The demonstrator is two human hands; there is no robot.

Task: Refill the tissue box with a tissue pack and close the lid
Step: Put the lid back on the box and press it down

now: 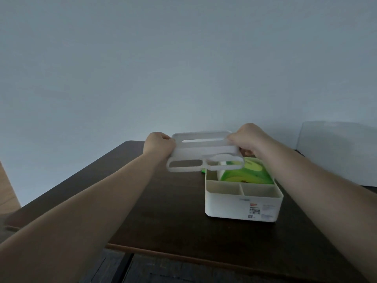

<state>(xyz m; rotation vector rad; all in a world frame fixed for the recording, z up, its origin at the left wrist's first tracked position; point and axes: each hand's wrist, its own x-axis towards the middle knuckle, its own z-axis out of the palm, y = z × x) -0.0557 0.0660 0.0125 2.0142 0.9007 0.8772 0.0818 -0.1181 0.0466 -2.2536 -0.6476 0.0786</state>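
Note:
A white plastic tissue box (pixel 240 207) stands open on the dark table (pixel 163 211), right of centre. A green tissue pack (pixel 247 173) lies inside its rear compartment; two small front compartments hold nothing. The white lid (pixel 202 152), with a long slot and two oval cut-outs, hangs in the air above and left of the box, tilted. My left hand (pixel 158 145) grips the lid's left end and my right hand (pixel 247 139) grips its right end. A bit of green shows on the table under the lid.
A pale wall rises right behind the table. A white panel (pixel 338 152) stands at the far right. The table's front edge (pixel 183 255) runs below the box, with dark floor beneath. A wooden surface shows at the far left.

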